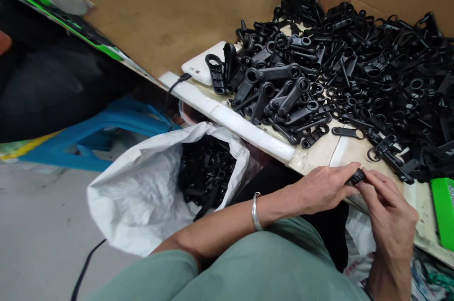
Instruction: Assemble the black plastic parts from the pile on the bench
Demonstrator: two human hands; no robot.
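Note:
My left hand [328,187] and my right hand [388,202] meet at the table's front edge, both closed on one small black plastic part [356,176]. Fingertips pinch it from either side and cover much of it, so its full shape is hidden. Just beyond my hands lies a large pile of black plastic crank-shaped parts [280,74], lever-like pieces with ring ends. One flat piece [347,133] rests apart on the tabletop, near the pile's front.
A white woven sack [135,187] holding more black parts stands open left of my lap. A white device with a cable [200,67] lies by the cardboard wall [213,8]. A green bin [443,211] sits at the right, a blue stool [99,131] at the left.

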